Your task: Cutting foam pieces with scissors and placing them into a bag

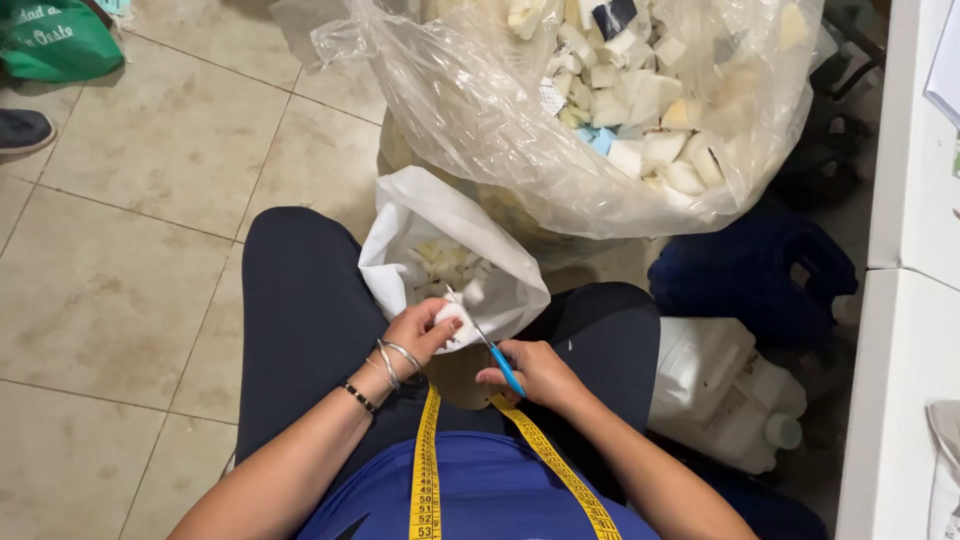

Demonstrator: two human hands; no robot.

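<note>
Person seated, cutting foam over a small white bag [400, 235] propped between the knees; that bag is the landmark.

Left hand [418, 330] sits at the near rim of the white bag, grip closed on a small white foam piece [452, 318], pinched between thumb and fingers. Right hand [535, 372] is just nearer the body than the bag's near edge, grip closed on blue-handled scissors [490, 350]; blades point up-left and meet the foam piece. Cannot tell whether the blades are open or shut at this size.

White offcuts [440, 265] lie inside the white bag. Beyond it stands a large clear bag [480, 130] full of bigger foam blocks. Right of the white bag, a white plastic jug [725, 390] lies on the floor. A yellow tape measure [428, 460] hangs round the neck, below both hands.

To do the cut well, judged from this pose:
- keep the foam piece over the bag mouth so the bits drop in
- keep the left fingertips back from the blade line; the piece is small and the margin looks thin
- cut with the inner part of the blades, since foam squashes at the tips
- turn the foam, not the scissors
</note>
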